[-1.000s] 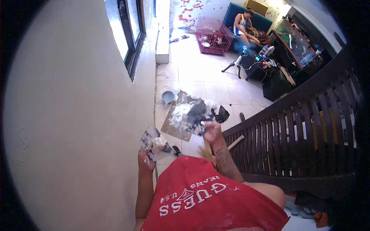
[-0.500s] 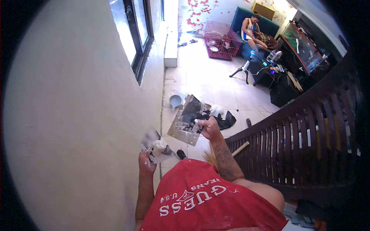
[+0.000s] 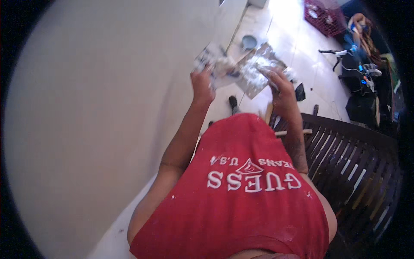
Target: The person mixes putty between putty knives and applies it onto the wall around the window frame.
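Note:
My left hand point(image 3: 202, 84) is closed around the near edge of a thin flat scraper plate point(image 3: 205, 55). A thick lump of white putty point(image 3: 224, 65) sits on that plate's right side. My right hand point(image 3: 282, 88) grips a larger flat sheet point(image 3: 254, 86), shiny and smeared with white paste; its fingers partly cover the right side. The two plates are close together, side by side in front of my chest, and their edges seem to meet near the putty lump. Motion blur hides the finer detail of the fingers.
A pale wall point(image 3: 99, 108) fills the left side. On the tiled floor stand a blue-grey dipper point(image 3: 249, 42) and a tripod point(image 3: 338, 54). A dark slatted wooden railing point(image 3: 345, 164) is at right. A pink cage point(image 3: 323, 17) and a seated person point(image 3: 360, 30) are farther back.
My view has turned toward the wall and tilted down. Both hands have come closer together, bringing the plates side by side. The larger sheet's surface now looks brighter and whiter.

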`<state>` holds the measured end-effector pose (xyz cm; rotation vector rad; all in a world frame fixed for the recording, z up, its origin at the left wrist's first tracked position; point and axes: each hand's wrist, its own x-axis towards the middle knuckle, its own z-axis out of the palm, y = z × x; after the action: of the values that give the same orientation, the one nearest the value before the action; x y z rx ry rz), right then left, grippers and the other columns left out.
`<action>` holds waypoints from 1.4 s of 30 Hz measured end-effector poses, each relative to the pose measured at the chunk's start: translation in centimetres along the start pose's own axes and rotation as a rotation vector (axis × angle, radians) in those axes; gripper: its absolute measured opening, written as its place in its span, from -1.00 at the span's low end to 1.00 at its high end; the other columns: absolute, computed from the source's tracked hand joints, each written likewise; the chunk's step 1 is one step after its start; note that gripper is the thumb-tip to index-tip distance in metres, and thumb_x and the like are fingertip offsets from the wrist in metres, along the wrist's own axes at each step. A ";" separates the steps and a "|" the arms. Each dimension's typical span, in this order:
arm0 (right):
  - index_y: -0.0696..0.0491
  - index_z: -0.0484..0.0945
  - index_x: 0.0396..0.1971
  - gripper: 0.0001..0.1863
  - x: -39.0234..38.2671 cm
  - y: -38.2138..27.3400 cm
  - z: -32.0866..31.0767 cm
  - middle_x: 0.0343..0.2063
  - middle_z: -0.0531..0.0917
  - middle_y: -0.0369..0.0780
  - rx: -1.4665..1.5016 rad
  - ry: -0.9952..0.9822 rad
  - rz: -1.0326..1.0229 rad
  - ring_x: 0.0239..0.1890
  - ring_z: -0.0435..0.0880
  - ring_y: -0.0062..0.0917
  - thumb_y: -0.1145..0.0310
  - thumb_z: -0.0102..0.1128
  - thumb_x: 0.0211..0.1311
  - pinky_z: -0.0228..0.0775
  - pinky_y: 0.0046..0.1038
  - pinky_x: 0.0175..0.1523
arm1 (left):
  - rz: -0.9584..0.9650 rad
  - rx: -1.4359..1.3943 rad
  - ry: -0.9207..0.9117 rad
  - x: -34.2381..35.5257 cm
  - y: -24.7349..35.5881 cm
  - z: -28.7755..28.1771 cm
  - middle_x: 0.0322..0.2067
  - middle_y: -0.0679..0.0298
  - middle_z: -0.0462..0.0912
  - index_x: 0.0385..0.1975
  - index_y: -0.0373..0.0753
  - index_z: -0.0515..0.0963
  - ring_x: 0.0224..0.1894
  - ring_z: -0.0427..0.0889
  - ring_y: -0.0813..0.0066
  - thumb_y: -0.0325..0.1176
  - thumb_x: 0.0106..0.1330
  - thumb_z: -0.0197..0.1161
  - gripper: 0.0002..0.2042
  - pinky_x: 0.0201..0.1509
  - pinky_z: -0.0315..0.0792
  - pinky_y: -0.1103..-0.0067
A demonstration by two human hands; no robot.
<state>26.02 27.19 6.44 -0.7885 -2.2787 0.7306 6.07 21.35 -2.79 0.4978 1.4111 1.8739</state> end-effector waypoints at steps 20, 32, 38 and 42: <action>0.04 0.38 -0.25 -0.58 1.2 -2.0 5.5 -0.27 0.42 -0.17 -0.222 -0.291 -0.087 -0.19 0.38 -0.28 0.67 -0.11 -0.24 0.25 -0.35 -0.14 | -0.102 0.132 0.147 -1.1 1.6 1.1 -0.54 0.20 0.47 -0.41 -0.36 0.40 -0.56 0.42 0.52 -0.31 0.14 0.00 -0.79 -0.53 0.31 0.57; 0.15 0.37 -0.23 -0.62 -0.6 1.4 4.4 -0.27 0.48 -0.14 0.115 -0.517 0.022 -0.24 0.47 -0.28 0.67 -0.06 -0.18 0.29 -0.42 -0.11 | -0.148 -0.172 0.197 0.4 -2.2 1.0 -0.74 0.38 0.36 -0.48 -0.33 0.45 -0.76 0.24 0.64 -0.42 0.11 -0.02 -0.87 -0.69 0.16 0.64; 0.16 0.35 -0.21 -0.52 -1.5 2.9 0.8 -0.37 0.50 -0.26 0.879 -0.264 0.692 -0.34 0.46 -0.60 0.49 0.23 -0.29 0.32 -0.54 -0.18 | -0.476 -0.210 0.163 0.0 -5.2 -1.6 -0.49 0.30 0.45 -0.40 -0.30 0.44 -0.53 0.45 0.54 -0.38 0.12 -0.02 -0.85 -0.56 0.34 0.60; 0.22 0.24 -0.10 -0.44 -2.1 0.6 -1.0 -0.26 0.46 -0.19 1.288 -0.015 0.422 -0.22 0.45 -0.50 0.57 0.08 -0.27 0.27 -0.51 -0.10 | -0.450 -0.450 0.079 -3.6 -7.9 -4.9 -0.40 0.27 0.47 -0.33 -0.31 0.40 -0.39 0.48 0.50 -0.55 0.00 -0.05 -0.80 -0.37 0.40 0.59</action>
<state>28.23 26.46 5.96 -0.5577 -1.1629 2.0403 7.66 16.52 -11.36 -0.1107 0.9948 1.7670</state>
